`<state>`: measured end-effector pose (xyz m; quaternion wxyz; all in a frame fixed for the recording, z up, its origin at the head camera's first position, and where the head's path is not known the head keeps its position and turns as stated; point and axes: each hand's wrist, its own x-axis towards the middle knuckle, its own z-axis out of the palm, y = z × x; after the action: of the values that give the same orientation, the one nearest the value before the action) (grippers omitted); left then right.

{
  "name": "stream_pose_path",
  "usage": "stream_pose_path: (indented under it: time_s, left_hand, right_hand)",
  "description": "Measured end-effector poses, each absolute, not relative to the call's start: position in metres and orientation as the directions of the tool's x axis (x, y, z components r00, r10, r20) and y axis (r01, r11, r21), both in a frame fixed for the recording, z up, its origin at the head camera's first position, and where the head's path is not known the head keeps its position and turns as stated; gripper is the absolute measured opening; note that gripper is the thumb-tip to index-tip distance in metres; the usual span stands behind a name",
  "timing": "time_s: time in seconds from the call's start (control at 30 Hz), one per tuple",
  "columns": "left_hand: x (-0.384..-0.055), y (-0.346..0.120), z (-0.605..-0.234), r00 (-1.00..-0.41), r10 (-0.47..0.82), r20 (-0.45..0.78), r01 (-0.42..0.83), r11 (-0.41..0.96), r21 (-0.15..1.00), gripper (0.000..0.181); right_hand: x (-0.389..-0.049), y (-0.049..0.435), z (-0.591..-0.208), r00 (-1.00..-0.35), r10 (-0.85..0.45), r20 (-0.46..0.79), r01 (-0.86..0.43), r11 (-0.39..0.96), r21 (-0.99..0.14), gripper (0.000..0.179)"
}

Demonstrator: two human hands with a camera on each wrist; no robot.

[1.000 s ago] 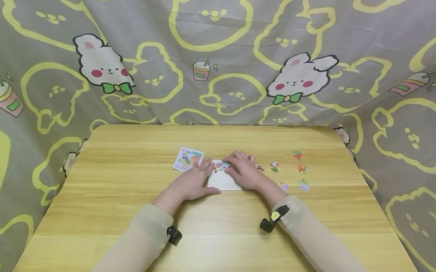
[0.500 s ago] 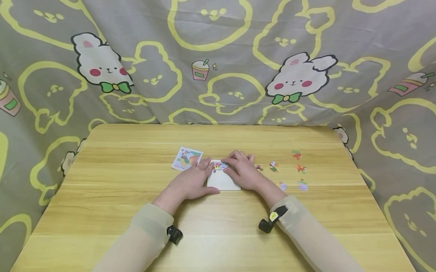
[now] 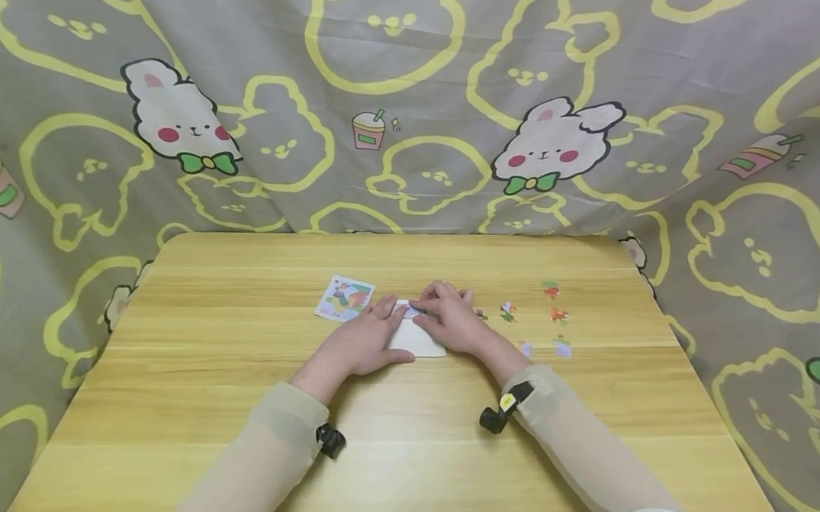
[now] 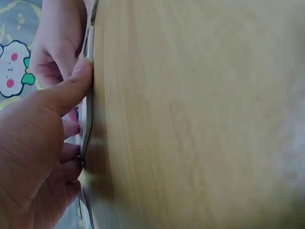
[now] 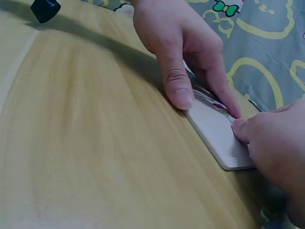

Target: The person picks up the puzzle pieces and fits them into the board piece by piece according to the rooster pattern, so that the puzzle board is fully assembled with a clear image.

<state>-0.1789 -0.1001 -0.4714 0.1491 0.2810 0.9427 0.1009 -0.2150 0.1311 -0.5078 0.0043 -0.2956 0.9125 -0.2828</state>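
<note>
A white puzzle board (image 3: 419,343) lies flat on the table, with colourful pieces along its far part, mostly hidden by fingers. My left hand (image 3: 362,342) grips its left side, the thumb (image 5: 181,98) along the near edge and the index finger reaching over the pieces. From the right, my right hand (image 3: 452,320) pinches a bluish puzzle piece (image 3: 410,312) at the board's far part. In the right wrist view, the right hand (image 5: 281,148) has its thumb right at the left index fingertip. The left wrist view shows the left hand (image 4: 28,152) at the board's edge (image 4: 88,114).
Left of the board lies a printed picture card (image 3: 345,297). To the right, several loose puzzle pieces (image 3: 559,315) are spread on the wooden table (image 3: 247,294). A patterned curtain (image 3: 430,79) hangs behind the table.
The head view has shifted slightly, so everything appears further left. My left fingers have slid a little rightward over the board, nearer the right fingertips, and fewer colourful pieces show between the hands.
</note>
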Motion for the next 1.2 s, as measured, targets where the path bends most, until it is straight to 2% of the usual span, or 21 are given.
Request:
stream_pose_path:
  time_s: [0.2, 0.57, 0.83, 1.2]
  left_hand:
    - [-0.180, -0.101, -0.469, -0.796, 0.562, -0.225, 0.501, 0.820, 0.277, 0.098]
    - [-0.183, -0.099, -0.469, -0.793, 0.572, -0.209, 0.515, 0.813, 0.271, 0.100]
    - [-0.184, -0.099, -0.470, -0.795, 0.564, -0.224, 0.508, 0.820, 0.264, 0.101]
    - [-0.185, -0.100, -0.472, -0.796, 0.569, -0.207, 0.512, 0.815, 0.271, 0.101]
  right_hand:
    - [-0.218, 0.130, -0.504, -0.844, -0.520, 0.134, -0.497, 0.662, -0.561, 0.036]
    - [-0.215, 0.127, -0.505, -0.863, -0.472, 0.180, -0.482, 0.661, -0.575, 0.034]
    - [-0.216, 0.127, -0.503, -0.846, -0.506, 0.170, -0.509, 0.670, -0.540, 0.035]
    - [-0.217, 0.139, -0.495, -0.817, -0.553, 0.164, -0.526, 0.596, -0.607, 0.034]
